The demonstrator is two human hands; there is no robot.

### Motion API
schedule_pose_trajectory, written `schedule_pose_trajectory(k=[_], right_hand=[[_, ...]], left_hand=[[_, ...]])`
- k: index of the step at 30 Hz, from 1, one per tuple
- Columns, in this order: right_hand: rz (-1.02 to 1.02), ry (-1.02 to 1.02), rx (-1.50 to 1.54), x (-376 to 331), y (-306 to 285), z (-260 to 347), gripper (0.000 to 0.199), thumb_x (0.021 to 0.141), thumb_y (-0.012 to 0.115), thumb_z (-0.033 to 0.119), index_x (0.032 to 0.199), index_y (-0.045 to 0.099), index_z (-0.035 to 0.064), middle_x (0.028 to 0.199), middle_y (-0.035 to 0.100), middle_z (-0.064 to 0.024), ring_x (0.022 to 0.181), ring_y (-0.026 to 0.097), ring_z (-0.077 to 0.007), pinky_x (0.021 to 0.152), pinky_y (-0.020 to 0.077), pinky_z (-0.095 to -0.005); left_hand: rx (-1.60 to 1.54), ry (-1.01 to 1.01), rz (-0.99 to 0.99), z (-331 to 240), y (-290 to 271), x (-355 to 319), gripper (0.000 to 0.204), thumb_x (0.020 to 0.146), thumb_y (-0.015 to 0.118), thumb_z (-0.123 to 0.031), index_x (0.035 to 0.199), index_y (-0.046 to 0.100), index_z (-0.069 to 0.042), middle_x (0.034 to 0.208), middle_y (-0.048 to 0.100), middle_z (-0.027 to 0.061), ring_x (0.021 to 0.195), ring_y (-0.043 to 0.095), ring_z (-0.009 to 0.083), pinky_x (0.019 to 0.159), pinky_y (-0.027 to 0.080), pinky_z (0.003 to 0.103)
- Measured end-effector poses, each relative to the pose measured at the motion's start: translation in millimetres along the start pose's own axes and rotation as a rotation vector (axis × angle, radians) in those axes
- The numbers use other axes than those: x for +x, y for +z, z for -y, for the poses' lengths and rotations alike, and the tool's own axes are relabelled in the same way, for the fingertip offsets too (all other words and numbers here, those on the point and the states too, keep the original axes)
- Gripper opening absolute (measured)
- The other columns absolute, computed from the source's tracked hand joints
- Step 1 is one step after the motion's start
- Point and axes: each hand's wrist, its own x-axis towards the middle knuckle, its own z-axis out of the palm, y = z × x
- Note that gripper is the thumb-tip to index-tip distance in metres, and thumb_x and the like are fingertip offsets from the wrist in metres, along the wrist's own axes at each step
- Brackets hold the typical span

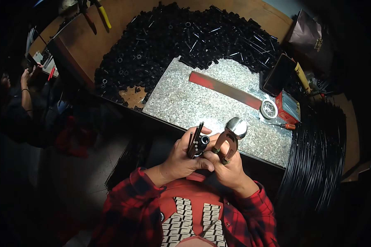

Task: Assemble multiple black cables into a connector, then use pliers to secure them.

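From my remote seat I see both hands in front of the near edge of a speckled slab (169, 99) on the counter (134, 96). My left hand (181, 158) is curled around several thin black rods (197, 133) and a dark tube (204, 140), its ringed end facing up; my right hand (231, 168) grips a tool (236, 127) with a shiny rounded head and brown curved handles, just beside the tube. The tool's head blocks my view of some of the slab.

Further back, 1 red-and-brown bar (224, 90) lies across the slab, between my hands and a broad heap of small black parts (152, 45). At its right end the way is crowded: a white cup (268, 109) of small pieces, a red box (287, 108), a screwdriver (288, 126) and a phone (279, 74). Long black strands (317, 152) hang right of the slab. Far left, I spot another person's hand (27, 76).
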Motion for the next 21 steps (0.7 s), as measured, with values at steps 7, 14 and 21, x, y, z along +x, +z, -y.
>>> schedule_pose_trajectory(k=[7,14,21], right_hand=[[-0.025,0.025,0.048,-3,4,2,0.01,0.081,0.058,0.0,0.092,0.058,-0.0007,0.088,0.057,-0.0118,0.081,0.057,-0.029,0.073,0.0459,-0.0347],[-0.063,-0.043,-0.028,-3,8,-2,0.014,0.077,0.061,0.0,0.091,0.057,-0.0011,0.086,0.057,-0.0123,0.077,0.057,-0.0277,0.07,0.046,-0.0324],[0.042,-0.084,-0.223,-1,9,-5,0.021,0.073,0.068,0.0,0.089,0.054,-0.0002,0.082,0.056,-0.0124,0.071,0.058,-0.0275,0.062,0.0461,-0.0323]], left_hand=[[-0.087,-0.015,-0.09,-2,3,-2,0.061,0.059,0.085,-0.034,0.105,0.059,-0.002,0.109,0.058,0.0036,0.105,0.05,0.0135,0.088,0.041,0.03],[-0.138,-0.087,-0.001,9,-4,-4,0.084,0.06,0.087,-0.027,0.124,0.041,0.002,0.104,0.058,0.0025,0.09,0.056,0.0082,0.082,0.045,0.024],[-0.053,-0.062,-0.022,18,-6,-9,0.075,0.063,0.086,-0.024,0.122,0.046,0.001,0.109,0.054,0.0058,0.092,0.057,0.0095,0.079,0.047,0.023]])
